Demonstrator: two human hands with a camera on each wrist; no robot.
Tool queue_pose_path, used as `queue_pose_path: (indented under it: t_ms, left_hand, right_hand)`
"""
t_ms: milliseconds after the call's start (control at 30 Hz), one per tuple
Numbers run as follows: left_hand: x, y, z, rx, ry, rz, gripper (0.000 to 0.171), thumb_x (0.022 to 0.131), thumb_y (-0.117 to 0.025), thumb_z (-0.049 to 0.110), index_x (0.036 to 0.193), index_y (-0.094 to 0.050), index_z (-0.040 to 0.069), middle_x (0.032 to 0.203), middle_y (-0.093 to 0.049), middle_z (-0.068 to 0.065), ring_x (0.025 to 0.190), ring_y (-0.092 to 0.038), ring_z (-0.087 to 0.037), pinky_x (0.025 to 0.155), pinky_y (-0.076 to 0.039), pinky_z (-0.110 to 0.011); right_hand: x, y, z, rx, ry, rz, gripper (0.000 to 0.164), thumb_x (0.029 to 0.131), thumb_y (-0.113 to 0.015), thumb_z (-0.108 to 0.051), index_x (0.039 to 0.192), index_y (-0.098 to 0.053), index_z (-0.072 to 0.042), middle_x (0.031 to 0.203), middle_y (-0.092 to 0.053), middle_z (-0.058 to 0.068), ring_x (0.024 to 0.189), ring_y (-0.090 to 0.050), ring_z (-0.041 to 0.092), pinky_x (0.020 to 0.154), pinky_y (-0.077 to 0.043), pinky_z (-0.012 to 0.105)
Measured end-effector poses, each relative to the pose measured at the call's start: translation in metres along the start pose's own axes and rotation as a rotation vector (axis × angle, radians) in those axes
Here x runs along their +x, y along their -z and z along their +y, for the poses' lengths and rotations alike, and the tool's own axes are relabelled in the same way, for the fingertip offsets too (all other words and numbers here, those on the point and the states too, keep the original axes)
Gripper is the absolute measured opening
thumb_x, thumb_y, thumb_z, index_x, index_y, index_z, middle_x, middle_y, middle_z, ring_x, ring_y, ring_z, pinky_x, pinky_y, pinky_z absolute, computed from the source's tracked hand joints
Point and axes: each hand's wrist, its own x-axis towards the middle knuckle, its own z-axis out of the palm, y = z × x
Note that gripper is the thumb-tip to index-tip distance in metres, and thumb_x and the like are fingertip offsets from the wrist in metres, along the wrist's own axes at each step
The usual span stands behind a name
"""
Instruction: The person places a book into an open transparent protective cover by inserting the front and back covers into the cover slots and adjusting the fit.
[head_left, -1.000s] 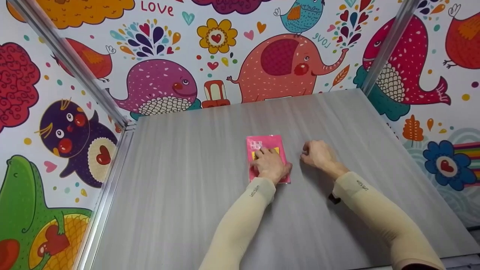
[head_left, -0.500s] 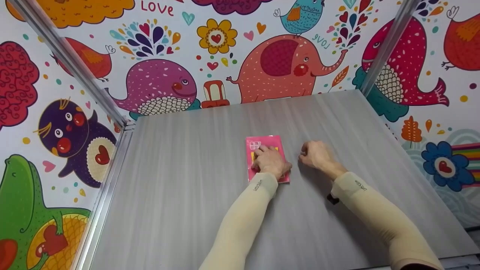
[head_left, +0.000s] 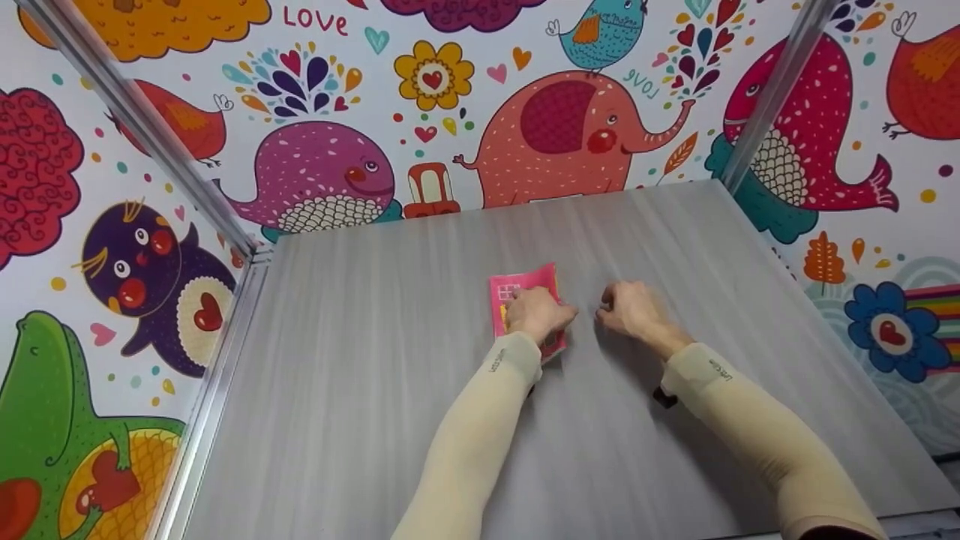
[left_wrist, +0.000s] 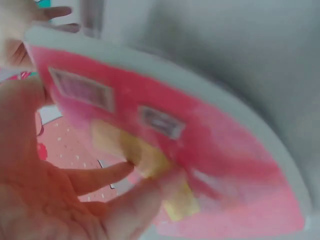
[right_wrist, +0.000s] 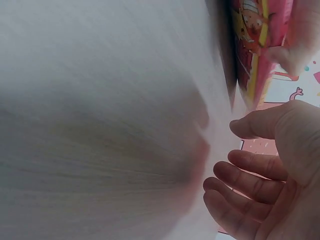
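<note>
A thin pink book [head_left: 544, 277] with a yellow patch on its cover lies at the middle of the table. My left hand [head_left: 535, 313] grips it from above, and its right edge is tipped up off the table. Seen from the left wrist, the book [left_wrist: 225, 155] bows in a curve, its pale page edges showing, with the fingers against its pink cover. My right hand [head_left: 634, 309] rests on the table just right of the book, fingers loosely curled and holding nothing. The right wrist view shows part of the book's colourful cover [right_wrist: 250, 25] beyond that thumb.
The grey wood-grain table [head_left: 360, 360] carries both forearms in pale sleeves. A wall [head_left: 450, 150] with cartoon animals stands behind it. Metal posts [head_left: 142, 127] rise at the back corners.
The book lay flat under the spread left hand; now that hand has closed on it, and its right edge is raised and bent. The right hand has stayed in place.
</note>
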Motion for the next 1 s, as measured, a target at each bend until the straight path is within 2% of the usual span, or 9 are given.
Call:
queue_pose_path:
  t_ms: [67, 100, 267, 500, 633, 733, 833, 1000]
  left_hand:
    - [0.002, 0.001, -0.004, -0.066, -0.017, 0.002, 0.037, 0.089, -0.075, 0.046, 0.089, -0.072, 0.01, 0.111, -0.065, -0.012, 0.095, -0.061, -0.027, 0.082, -0.054, -0.041]
    - [0.002, 0.002, -0.005, -0.092, -0.021, 0.003, 0.032, 0.089, -0.075, 0.042, 0.085, -0.07, 0.01, 0.101, -0.064, -0.01, 0.089, -0.061, -0.025, 0.078, -0.053, -0.039]
    - [0.002, 0.004, -0.011, -0.148, -0.049, 0.026, 0.024, 0.091, -0.076, 0.028, 0.08, -0.066, 0.01, 0.078, -0.057, -0.005, 0.073, -0.057, -0.021, 0.063, -0.046, -0.034]
    - [0.001, 0.011, -0.018, -0.174, -0.077, 0.018, 0.014, 0.093, -0.073, 0.018, 0.085, -0.066, 0.008, 0.073, -0.056, -0.004, 0.065, -0.056, -0.019, 0.057, -0.044, -0.032]
    - [0.003, 0.021, -0.026, -0.184, -0.107, 0.03, 0.013, 0.093, -0.071, 0.014, 0.085, -0.062, 0.009, 0.068, -0.049, -0.001, 0.062, -0.051, -0.017, 0.053, -0.04, -0.032]
    - [0.002, 0.03, -0.031, -0.174, -0.144, 0.063, 0.016, 0.092, -0.07, 0.013, 0.081, -0.059, 0.01, 0.067, -0.045, 0.001, 0.062, -0.048, -0.017, 0.054, -0.038, -0.033]
    - [-0.001, 0.041, -0.035, -0.159, -0.181, 0.121, 0.015, 0.09, -0.069, 0.014, 0.08, -0.059, 0.009, 0.07, -0.047, 0.0, 0.065, -0.048, -0.018, 0.057, -0.039, -0.033]
    - [-0.01, 0.061, -0.04, -0.175, -0.185, 0.168, 0.008, 0.093, -0.069, 0.014, 0.091, -0.065, 0.006, 0.075, -0.054, -0.002, 0.064, -0.052, -0.018, 0.056, -0.042, -0.033]
  right_hand:
    - [0.0, 0.0, -0.001, -0.004, 0.0, -0.006, 0.029, 0.092, -0.078, -0.026, 0.106, -0.077, 0.0, 0.091, -0.076, 0.011, 0.082, -0.072, 0.03, 0.076, -0.058, 0.051]
    - [0.0, 0.0, -0.001, -0.004, -0.001, -0.009, 0.03, 0.092, -0.077, -0.026, 0.106, -0.077, 0.0, 0.091, -0.076, 0.011, 0.082, -0.072, 0.03, 0.076, -0.058, 0.051]
    - [0.0, 0.001, -0.002, 0.011, -0.013, -0.009, 0.031, 0.093, -0.077, -0.027, 0.107, -0.077, 0.001, 0.093, -0.076, 0.013, 0.083, -0.071, 0.03, 0.076, -0.058, 0.051]
    - [0.0, 0.001, -0.005, 0.016, 0.015, -0.002, 0.033, 0.093, -0.076, -0.027, 0.109, -0.077, 0.003, 0.097, -0.076, 0.016, 0.088, -0.072, 0.035, 0.079, -0.058, 0.053]
    - [0.0, 0.001, -0.005, 0.033, 0.018, -0.003, 0.033, 0.094, -0.076, -0.026, 0.109, -0.077, 0.003, 0.098, -0.076, 0.017, 0.089, -0.072, 0.035, 0.079, -0.058, 0.053]
    - [0.0, 0.001, -0.005, 0.044, 0.022, -0.003, 0.033, 0.094, -0.076, -0.027, 0.11, -0.076, 0.003, 0.098, -0.076, 0.017, 0.088, -0.072, 0.035, 0.079, -0.058, 0.053]
    - [0.0, 0.001, -0.006, 0.054, 0.029, 0.004, 0.034, 0.094, -0.076, -0.027, 0.11, -0.076, 0.003, 0.099, -0.077, 0.017, 0.089, -0.073, 0.035, 0.08, -0.058, 0.053]
    - [0.001, 0.002, -0.007, 0.077, 0.03, 0.018, 0.035, 0.093, -0.076, -0.027, 0.112, -0.076, 0.003, 0.1, -0.078, 0.018, 0.091, -0.074, 0.036, 0.082, -0.058, 0.053]
